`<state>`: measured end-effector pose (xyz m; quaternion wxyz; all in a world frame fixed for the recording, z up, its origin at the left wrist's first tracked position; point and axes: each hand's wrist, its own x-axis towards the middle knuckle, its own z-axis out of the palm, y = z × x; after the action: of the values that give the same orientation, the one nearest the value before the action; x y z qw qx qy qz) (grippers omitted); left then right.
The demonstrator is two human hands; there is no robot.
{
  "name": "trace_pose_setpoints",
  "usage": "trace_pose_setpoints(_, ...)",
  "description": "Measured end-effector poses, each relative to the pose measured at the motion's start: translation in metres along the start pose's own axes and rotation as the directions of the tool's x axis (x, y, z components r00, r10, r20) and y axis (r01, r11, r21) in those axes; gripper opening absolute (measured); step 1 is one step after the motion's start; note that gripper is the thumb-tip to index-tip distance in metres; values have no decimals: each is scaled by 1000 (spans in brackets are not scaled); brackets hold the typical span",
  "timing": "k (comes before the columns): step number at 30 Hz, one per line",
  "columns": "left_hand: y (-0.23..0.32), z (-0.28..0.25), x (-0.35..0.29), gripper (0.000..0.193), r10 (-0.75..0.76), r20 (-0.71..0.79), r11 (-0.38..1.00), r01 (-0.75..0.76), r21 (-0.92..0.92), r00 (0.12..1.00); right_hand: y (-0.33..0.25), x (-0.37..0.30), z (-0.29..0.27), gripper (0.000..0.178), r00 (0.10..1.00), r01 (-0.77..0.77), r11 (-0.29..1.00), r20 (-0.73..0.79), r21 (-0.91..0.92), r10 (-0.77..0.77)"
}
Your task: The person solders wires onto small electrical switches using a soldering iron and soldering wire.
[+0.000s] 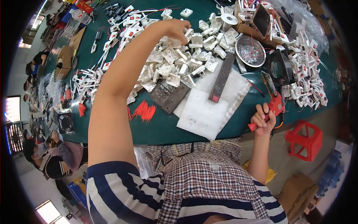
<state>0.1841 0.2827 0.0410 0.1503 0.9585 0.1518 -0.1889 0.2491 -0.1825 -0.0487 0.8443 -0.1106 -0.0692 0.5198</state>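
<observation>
My left hand (177,30) reaches across to the far side of a heap of white plastic housings (169,56). Its thumb and fingers curl round one white plastic housing (188,32) at the edge of the heap; the fingertips are partly hidden. In my right hand (264,120), near the table's front edge, is a soldering gun (276,103) with a red handle, its metal tip pointing up and away. Left of the gun lies a white foam sheet (201,115), with a long dark bar (222,78) resting across it. A dark metal block (168,96) sits beside the sheet.
Red tubes (144,111) lie near the front edge. A metal bowl (250,51), a solder spool (229,19) and a black fan (279,67) stand to the right. More white parts with red switches (304,74) fill the right end. A red stool (305,140) stands below.
</observation>
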Motion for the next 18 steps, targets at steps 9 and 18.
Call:
trace_pose_setpoints(9,22,12,-121,64,-7,-209,999,14,30,978,-1,-2,4,19,1000,15,999,-6,-39,-16)
trace_pose_setpoints(18,44,65,-207,49,26,-530,996,21,82,848,-1,-2,0,15,1000,11,1000,-3,-15,-11)
